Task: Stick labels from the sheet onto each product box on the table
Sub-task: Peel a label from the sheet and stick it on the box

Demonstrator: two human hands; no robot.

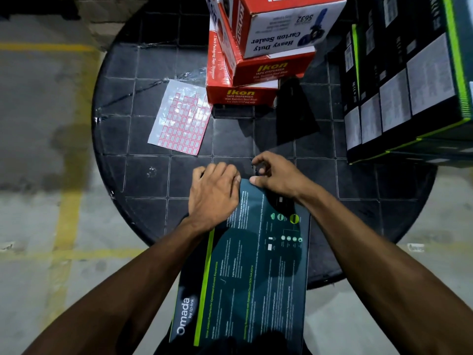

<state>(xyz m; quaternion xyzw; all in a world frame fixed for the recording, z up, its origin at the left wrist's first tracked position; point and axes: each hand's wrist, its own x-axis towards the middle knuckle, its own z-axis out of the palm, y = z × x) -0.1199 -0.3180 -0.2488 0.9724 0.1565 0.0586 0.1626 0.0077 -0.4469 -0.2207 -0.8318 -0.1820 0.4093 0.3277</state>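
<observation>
Worktop (143, 175): round, black, with a tile-like grid on top, sitting on a grey concrete floor (38, 124) with worn yellow lines.
Omada box (256, 265): long dark teal box with a green stripe, lying flat and pointing away from the person, near end hanging over the front edge of the worktop, far end roughly mid-table.
Left hand (213, 193): palm down on the far left corner of the Omada box, fingers bent over the far edge, so it's gripping the box.
Right hand (273, 175): at the far right corner of the same box, thumb resting on the top face, fingers curled loosely just past the edge. Might be pinching something tiny between the fingertips, honestly can't tell.
Label sheet (180, 119): flat on the worktop, further out and to the left of both hands, not touched. Red-bordered labels, upper rows partly peeled off. Its top right corner sits right by the red boxes.
Red boxes (256, 73): stack of Ikon tape dispenser boxes with a carton sealer box on top, at the far side.
Dark green-edged boxes (409, 85): big stack on the far right.
</observation>
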